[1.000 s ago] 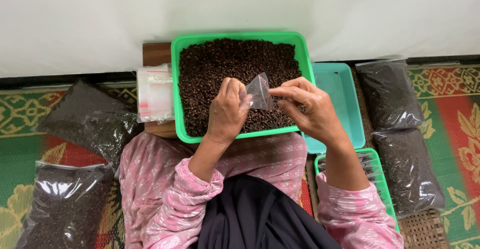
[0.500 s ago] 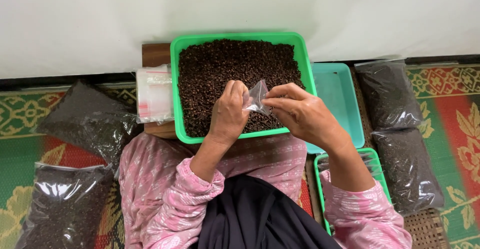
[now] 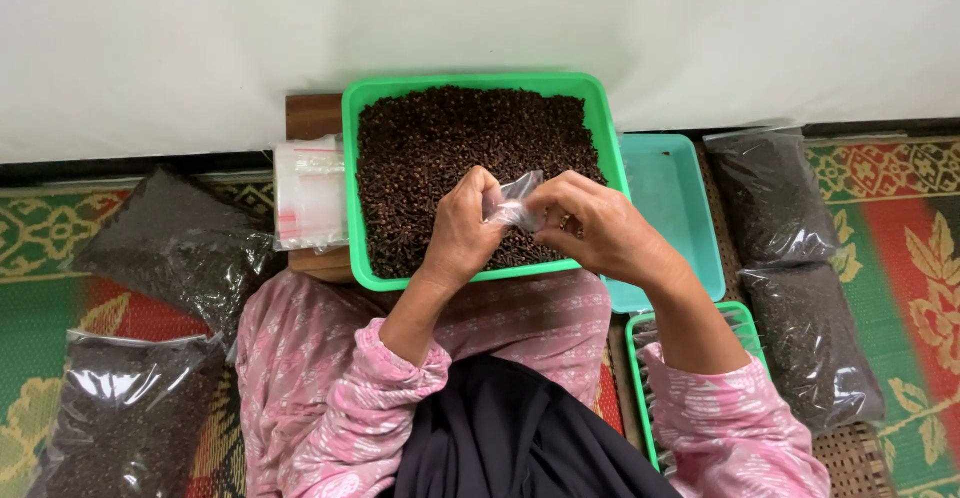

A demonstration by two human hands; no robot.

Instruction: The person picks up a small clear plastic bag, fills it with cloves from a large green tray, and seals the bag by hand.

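A small clear plastic bag (image 3: 515, 204) is pinched between my left hand (image 3: 460, 226) and my right hand (image 3: 592, 226), just above the near part of a green tray (image 3: 349, 188). The tray rests on my lap and a wooden board and is full of dark brown dried cloves (image 3: 450, 148). Both hands grip the bag's edges with their fingertips close together. Whether the bag holds anything cannot be told.
A stack of empty clear zip bags (image 3: 309, 192) lies left of the tray. An empty teal tray (image 3: 672, 208) sits to the right, a second green tray (image 3: 640, 378) by my right elbow. Large clear bags of cloves lie on the patterned mat at left (image 3: 170, 243) and right (image 3: 790, 258).
My hands have drawn closer together. The small bag, first held up flat and spread, is now bunched lower between my fingertips.
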